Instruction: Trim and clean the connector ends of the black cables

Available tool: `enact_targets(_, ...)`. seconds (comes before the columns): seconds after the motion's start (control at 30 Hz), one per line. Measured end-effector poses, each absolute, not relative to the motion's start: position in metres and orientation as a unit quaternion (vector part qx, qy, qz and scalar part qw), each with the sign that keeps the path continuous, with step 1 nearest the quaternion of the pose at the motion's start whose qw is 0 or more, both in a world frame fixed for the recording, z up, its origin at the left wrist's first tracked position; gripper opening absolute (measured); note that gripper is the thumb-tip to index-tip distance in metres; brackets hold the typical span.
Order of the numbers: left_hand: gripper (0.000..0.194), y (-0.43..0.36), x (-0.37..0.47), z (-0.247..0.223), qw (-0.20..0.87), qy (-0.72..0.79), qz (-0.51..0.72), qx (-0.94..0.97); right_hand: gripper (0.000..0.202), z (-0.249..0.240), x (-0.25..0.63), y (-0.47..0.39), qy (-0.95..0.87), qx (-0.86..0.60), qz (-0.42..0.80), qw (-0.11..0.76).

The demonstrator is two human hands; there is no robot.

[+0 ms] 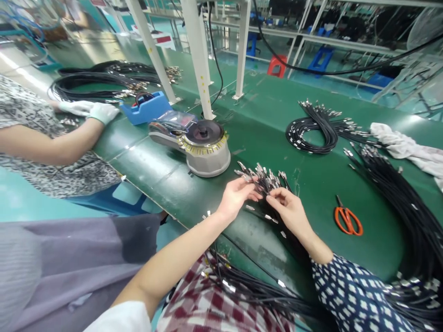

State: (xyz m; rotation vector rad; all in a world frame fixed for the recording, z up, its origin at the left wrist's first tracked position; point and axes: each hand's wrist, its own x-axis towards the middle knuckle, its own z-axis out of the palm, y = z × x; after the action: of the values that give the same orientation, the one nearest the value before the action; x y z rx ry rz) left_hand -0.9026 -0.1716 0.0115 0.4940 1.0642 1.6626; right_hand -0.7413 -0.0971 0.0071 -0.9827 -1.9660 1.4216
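My left hand (237, 197) is at the near end of a bundle of black cables with silver metal connectors (265, 177). Its thumb and fingers are pinched together among the cable ends. Close beside it, my right hand (289, 210) has thumb and fingertips closed on the same bundle, just below the connectors. The bundle runs back under my right forearm. More black cables (256, 286) lie across my lap on a red-and-white checked cloth (200, 304). Which single cables are between my fingers is partly hidden.
A round tape dispenser (207, 161) stands ahead, beside a blue tape holder (148, 108). Orange-handled scissors (348, 220), a coiled cable bundle (311, 136), a long cable bundle (398, 189) and a white cloth (408, 147) lie right. A co-worker's gloved hand (102, 113) rests left.
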Motion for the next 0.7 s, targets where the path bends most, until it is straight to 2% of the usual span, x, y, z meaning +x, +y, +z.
enact_targets(0.1, 0.041, -0.178, -0.902, 0.013, 0.540, 0.447, 0.684, 0.202, 0.028, -0.001, -0.737, -0.089, -0.693, -0.392, 0.527, 0.299)
enact_targets(0.23, 0.032, -0.192, -0.900, 0.017, 0.531, 0.447, 0.680, 0.236, 0.033, 0.002, -0.733, -0.085, -0.754, -0.438, 0.396, 0.289)
enact_targets(0.3, 0.029, -0.201, -0.900, 0.020, 0.537, 0.445, 0.669, 0.257, 0.028, 0.011, -0.734, -0.092, -0.795, -0.403, 0.351, 0.286)
enact_targets(0.4, 0.027, -0.215, -0.902, 0.026, 0.556, 0.433, 0.650, 0.285, 0.015, 0.028, -0.739, -0.109, -0.835, -0.320, 0.369, 0.253)
enact_targets(0.7, 0.023, -0.246, -0.905, 0.032, 0.602, 0.415, 0.635, 0.248, 0.023, 0.040, -0.755, -0.134, -0.851, -0.249, 0.423, 0.187)
